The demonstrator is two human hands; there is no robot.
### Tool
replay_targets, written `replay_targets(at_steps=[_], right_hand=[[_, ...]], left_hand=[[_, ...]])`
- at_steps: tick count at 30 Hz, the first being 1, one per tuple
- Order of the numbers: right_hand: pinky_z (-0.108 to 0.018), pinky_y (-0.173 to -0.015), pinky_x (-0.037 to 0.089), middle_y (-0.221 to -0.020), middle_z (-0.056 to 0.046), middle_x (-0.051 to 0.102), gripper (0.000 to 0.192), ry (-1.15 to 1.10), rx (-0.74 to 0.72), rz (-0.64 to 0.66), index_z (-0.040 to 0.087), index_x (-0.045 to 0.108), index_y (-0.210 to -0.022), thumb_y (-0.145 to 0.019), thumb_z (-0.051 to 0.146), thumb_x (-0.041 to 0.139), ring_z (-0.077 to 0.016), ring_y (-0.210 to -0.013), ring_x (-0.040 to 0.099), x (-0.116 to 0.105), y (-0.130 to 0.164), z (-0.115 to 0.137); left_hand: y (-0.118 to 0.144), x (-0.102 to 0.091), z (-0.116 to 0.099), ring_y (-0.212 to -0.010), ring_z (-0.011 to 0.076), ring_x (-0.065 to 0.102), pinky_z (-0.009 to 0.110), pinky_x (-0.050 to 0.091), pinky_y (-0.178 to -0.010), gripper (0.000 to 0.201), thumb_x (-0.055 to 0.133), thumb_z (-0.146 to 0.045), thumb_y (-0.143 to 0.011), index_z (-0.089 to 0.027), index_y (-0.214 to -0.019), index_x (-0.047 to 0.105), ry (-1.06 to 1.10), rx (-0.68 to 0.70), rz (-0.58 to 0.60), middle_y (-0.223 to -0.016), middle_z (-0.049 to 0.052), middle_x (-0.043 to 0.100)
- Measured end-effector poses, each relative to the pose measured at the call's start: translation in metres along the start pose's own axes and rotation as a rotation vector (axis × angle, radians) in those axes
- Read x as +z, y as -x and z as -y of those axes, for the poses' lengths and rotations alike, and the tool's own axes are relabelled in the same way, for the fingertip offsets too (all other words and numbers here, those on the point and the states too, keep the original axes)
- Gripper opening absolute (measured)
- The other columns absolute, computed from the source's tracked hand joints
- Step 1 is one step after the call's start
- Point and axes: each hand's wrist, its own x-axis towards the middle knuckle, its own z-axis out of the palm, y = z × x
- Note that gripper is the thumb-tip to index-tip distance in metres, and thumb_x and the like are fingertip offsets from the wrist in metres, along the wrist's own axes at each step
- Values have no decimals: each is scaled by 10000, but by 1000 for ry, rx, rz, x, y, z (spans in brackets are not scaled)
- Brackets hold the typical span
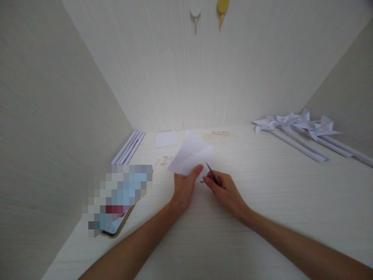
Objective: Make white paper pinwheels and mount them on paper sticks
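My left hand (pixel 185 186) is closed on a creased sheet of white paper (pixel 189 153), its thumb on top near the lower edge and the other fingers hidden underneath. Close by on the right, my right hand (pixel 223 190) grips small scissors (pixel 214 175) with dark handles. Their pointed tip slants up and left beside the paper's right edge; whether it touches the paper I cannot tell. Both hands are above the pale table (pixel 186 241).
Several rolled paper sticks (pixel 128 147) lie at the left wall, near a flat white sheet (pixel 166 139). A partly blurred phone (pixel 116 225) rests at left. Paper pinwheels (pixel 291 122) on sticks lie back right. A white hook (pixel 195 9) and a gold hook (pixel 223 7) hang on the wall.
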Motion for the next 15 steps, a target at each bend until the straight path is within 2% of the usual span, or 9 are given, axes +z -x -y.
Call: replay_targets(at_steps=[5,10,15], right_hand=[[-222,-473,265,-517,37,414,156,15,31,24,155,530,-602,-712,252,475,-87,-499,348,1,-1,-2],[-224,-417,220,-462,65,349,198,-92,111,-100,148,567,-656,-695,333,511,-68,-420,278,-1,-3,-6],[-217,-407,181,-427,92,254,131,-116,113,-100,159,530,-590,-621,280,571,-56,-410,228,-3,-4,-5]], left_hand=[[-10,-5,-2,-649,129,583,228,465,-544,293,687,-262,-568,-147,-825,607,130,-90,-66,-787,41,652],[-7,-3,-7,-740,142,602,223,481,-598,343,698,-193,-551,-150,-880,610,210,-152,45,-827,47,667],[-2,1,-4,-747,151,606,262,486,-668,361,693,-198,-563,-141,-910,613,169,-152,134,-835,53,672]])
